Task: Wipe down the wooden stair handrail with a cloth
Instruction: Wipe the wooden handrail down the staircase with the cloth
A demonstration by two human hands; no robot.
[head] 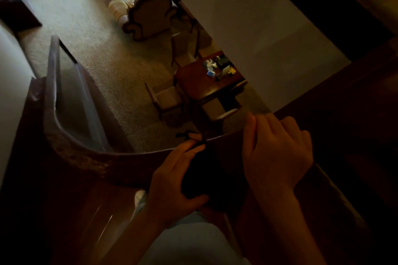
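**A:** Head view, dim. Where's the cloth?

**B:** The dark bunched-up cloth (pixel 200 178) sits on top of the dark brown curved wooden handrail (pixel 120 163), just past the bend. The left hand (pixel 172 180) wraps it, fingers curled over the top and thumb tucked under the near side. Something thin and dark pokes out past the fingertips. Can't tell what it is.

**A:** Other hand?

**B:** The right hand (pixel 277 153) is just beside the cloth, further along the handrail from the bend. It lies palm down with fingers hooked over the far edge. It grips the rail only and has no cloth in it.

**A:** How will it handle?

**B:** My read is that the cloth is soft and light and will mould to the rail profile. The handrail is rigid and fixed, so it takes firm pressure. The stretch by the hands looks smooth, so I expect an easy slide. Round the bend it looks paler and mottled. That could be dust or just the light, can't tell.

**A:** Where to hold?

**B:** Keep the bulk of the cloth in the palm and drape its free part over the top and both sides. Beyond the handrail's far edge it's an open drop to the beige carpeted floor (pixel 97 38), so a loose grip could lose the cloth over it.
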